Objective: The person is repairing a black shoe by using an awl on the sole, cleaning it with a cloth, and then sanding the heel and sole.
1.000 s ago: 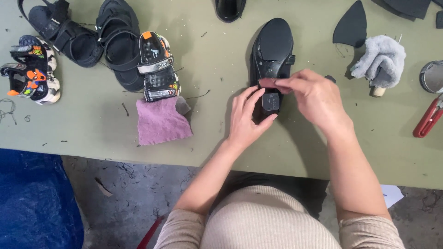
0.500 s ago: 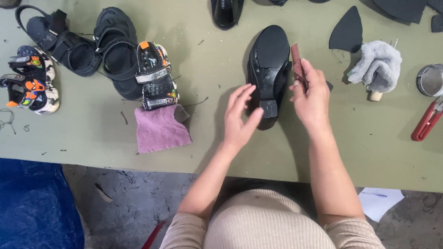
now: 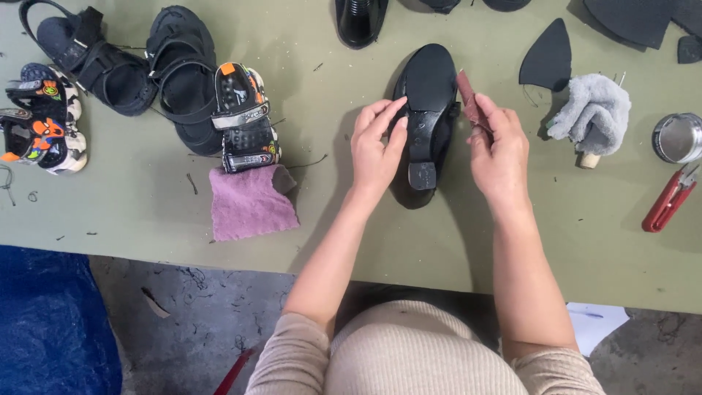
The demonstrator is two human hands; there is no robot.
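Our left hand [image 3: 376,150], fingers loosely spread, steadies the stiff, light-looking black shoe [image 3: 424,121] sole-up on the surface [image 3: 146,212]; our right hand [image 3: 501,153] pinches a thin, bendy reddish strip [image 3: 468,102]; the shoe's waist looks the surest hold.

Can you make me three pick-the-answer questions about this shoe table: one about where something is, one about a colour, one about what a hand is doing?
1. Where is the pink cloth?
A. just below the colourful sandal
B. on the black shoe
C. beside the red cutters

2. What colour are the cutters?
A. blue
B. red
C. green

3. What does the right hand hold?
A. nothing
B. a fluffy grey cloth
C. a small brownish strip

Answers:
1 A, it lies against the sandal.
2 B, its handles are red.
3 C, the strip is pinched beside the black shoe, which the left hand steadies.
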